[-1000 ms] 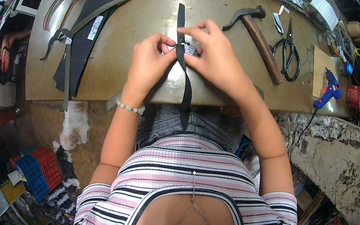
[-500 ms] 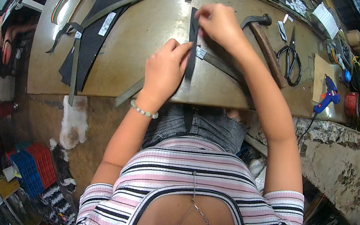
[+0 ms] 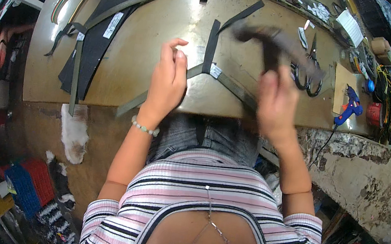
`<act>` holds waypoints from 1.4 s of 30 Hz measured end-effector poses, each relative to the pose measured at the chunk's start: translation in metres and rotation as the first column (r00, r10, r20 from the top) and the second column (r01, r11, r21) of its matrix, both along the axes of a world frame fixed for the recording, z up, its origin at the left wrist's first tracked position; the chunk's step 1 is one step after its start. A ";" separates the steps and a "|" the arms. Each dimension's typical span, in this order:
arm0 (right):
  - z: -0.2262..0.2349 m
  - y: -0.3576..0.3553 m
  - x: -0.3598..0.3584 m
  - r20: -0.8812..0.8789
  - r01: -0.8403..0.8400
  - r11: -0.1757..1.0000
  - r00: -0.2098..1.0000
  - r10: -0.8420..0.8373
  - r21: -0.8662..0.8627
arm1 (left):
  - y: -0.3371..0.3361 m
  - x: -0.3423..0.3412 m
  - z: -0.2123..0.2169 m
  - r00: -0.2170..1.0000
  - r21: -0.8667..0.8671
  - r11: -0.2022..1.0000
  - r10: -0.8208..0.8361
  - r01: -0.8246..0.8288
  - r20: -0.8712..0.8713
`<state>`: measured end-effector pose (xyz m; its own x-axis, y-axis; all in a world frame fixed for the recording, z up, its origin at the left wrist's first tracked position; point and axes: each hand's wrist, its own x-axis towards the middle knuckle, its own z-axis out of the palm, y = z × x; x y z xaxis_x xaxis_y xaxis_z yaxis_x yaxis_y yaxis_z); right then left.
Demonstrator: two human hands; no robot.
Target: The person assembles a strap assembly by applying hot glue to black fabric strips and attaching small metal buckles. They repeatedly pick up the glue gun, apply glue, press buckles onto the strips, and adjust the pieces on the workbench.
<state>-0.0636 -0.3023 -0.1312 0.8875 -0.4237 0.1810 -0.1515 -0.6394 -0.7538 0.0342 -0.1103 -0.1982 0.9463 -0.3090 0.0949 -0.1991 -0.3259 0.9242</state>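
Note:
My right hand point(image 3: 276, 96) is closed around a hammer point(image 3: 270, 38), raised over the right middle of the table. Motion smears both the hand and the hammer. My left hand point(image 3: 168, 75) hovers left of a Y-shaped set of dark straps, its fingers loosely bent and nothing visible in them. In that set a short black strap point(image 3: 211, 44) points away from me, and an olive strap point(image 3: 237, 90) with a white label point(image 3: 215, 70) slants right. A further dark strip point(image 3: 244, 14) bends off to the upper right.
On the left lie black panels point(image 3: 101, 49) with another strap set point(image 3: 76, 73) across them. Scissors point(image 3: 313, 78) rest beyond the hammer, partly hidden. A blue glue gun point(image 3: 351, 106) sits at the right on brown card point(image 3: 340, 87), its cord running over the table's edge.
My right hand has left the black strap and lifted the hammer off the table, nearer to me. My left hand has let go of the straps and drawn slightly left.

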 end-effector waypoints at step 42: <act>-0.052 -0.156 -0.017 -0.197 0.399 0.764 0.809 -0.554 -0.507 | 0.018 -0.021 0.017 0.816 0.588 0.807 -0.379 0.060 0.436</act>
